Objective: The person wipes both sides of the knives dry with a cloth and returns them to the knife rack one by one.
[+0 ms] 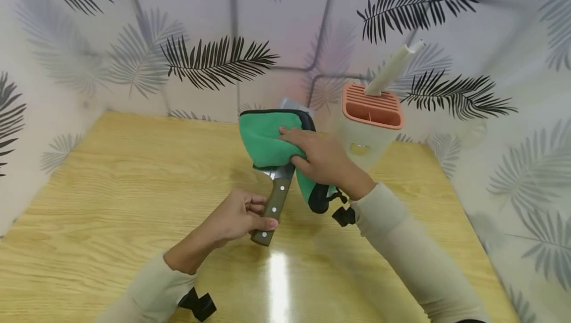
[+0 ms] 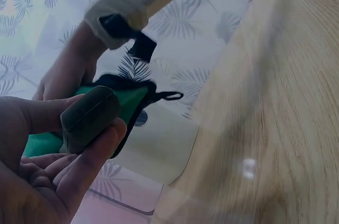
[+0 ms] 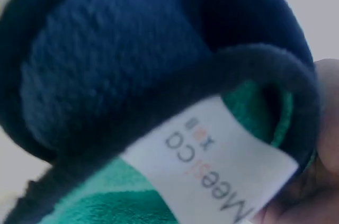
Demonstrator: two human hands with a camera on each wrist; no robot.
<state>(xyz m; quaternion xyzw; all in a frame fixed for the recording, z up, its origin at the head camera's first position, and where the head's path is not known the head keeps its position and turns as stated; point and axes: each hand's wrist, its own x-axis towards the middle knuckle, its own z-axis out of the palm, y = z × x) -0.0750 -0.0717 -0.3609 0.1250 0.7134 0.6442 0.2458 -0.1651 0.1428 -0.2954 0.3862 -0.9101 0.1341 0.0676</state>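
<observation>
My left hand [image 1: 238,216] grips the olive-brown riveted handle of a broad-bladed kitchen knife [image 1: 277,196], thumb on one side and fingers on the other. The knife points away from me, above the wooden table. Most of its blade is hidden under a green cloth with black edging [image 1: 269,139]; a bit of steel shows past the cloth's far edge. With fingers and thumb, my right hand [image 1: 323,157] holds that cloth against the blade. In the left wrist view the butt of the handle [image 2: 90,118] faces the camera. A white label [image 3: 212,166] on the cloth fills the right wrist view.
Behind my right hand stands a whitish knife holder [image 1: 372,110] with an orange slotted top. A white-handled utensil [image 1: 392,70] sticks up from it at a slant. The wooden table [image 1: 134,179] ends at a feather-patterned curtain [image 1: 200,16] at the back and sides.
</observation>
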